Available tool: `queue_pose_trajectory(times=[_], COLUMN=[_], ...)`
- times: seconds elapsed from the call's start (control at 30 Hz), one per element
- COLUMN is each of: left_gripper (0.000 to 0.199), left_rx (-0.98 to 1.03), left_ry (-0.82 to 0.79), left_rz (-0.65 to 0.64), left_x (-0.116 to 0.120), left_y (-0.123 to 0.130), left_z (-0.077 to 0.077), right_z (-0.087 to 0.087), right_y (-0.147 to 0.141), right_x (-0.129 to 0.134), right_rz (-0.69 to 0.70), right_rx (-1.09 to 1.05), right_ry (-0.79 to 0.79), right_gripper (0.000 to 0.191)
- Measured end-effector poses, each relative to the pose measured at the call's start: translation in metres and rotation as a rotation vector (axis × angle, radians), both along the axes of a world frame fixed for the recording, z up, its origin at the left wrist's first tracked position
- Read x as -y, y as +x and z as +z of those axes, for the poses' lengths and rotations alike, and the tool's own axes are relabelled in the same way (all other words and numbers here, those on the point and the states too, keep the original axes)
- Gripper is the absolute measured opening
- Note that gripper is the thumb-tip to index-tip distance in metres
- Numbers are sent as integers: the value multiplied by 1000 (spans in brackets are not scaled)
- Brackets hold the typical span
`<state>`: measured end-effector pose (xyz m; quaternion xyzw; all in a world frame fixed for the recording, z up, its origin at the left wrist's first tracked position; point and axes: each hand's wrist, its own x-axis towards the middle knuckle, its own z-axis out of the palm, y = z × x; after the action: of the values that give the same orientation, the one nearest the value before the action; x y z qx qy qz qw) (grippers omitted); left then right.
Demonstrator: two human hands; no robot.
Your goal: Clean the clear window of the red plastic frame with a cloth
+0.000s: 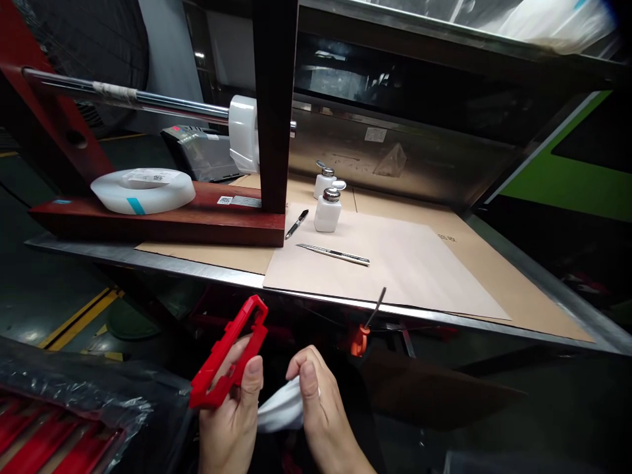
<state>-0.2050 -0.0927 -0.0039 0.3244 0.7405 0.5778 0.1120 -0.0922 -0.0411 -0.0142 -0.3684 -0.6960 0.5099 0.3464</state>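
My left hand [232,418] is closed around a red plastic frame [212,375], a long piece with an opening through its middle, held tilted in front of the table's near edge. The thumb presses on its near side. Close by on the right, my right hand [323,408] pinches a white cloth [282,409] between thumb and fingers. The cloth hangs toward my left hand, apart from the red frame as far as I can see. Part of the cloth is hidden behind the right thumb.
On the table's paper sheet [395,263] lie a utility knife [333,254] and a pen [297,224], near two white pump bottles [327,214]. A dark red wooden stand [222,227] holds a tape roll [143,191]. An orange-handled screwdriver [361,340] leans at the edge. Red parts [54,438] fill a plastic-lined box.
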Motion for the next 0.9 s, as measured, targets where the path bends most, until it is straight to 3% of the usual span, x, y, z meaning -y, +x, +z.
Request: queue_pose_trajectory(times=[0.1,0.27,0.37,0.47,0.6,0.7,0.77,0.83,0.9], left_gripper=[37,34,38,43,46,49,51,54,57], left_rx=[-55,-50,120,307,436,507,583,684,761], left_ry=[-43,-36,-7,17,33,35,31,43,78], left_rz=[-37,-15,-105,-166,-169,-165,-156,-157,-155], left_x=[-1,-3,-6,-8,-8,-9,-13,-18,-24], left_y=[-2,-2,-6,-11,-12,-7,-3,3,10], left_z=[8,20,18,10,4,5,8,13,22], right_z=[-1,-5,-10,-15,-19,-18,-16,-11,-2], right_y=[8,16,18,18,22,25,23,17,9], right_x=[-10,-18,-16,-12,-13,-15,-12,-7,-2], right_rz=[160,436,396,311,269,393,452,395,232], right_rx=[120,-19,-215,-335,-421,-491,-616,-822,-1011], right_ry=[30,-400,-620,-720,-610,-470,-488,-559,-649], right_gripper=[46,48,44,41,30,22,15,11,13])
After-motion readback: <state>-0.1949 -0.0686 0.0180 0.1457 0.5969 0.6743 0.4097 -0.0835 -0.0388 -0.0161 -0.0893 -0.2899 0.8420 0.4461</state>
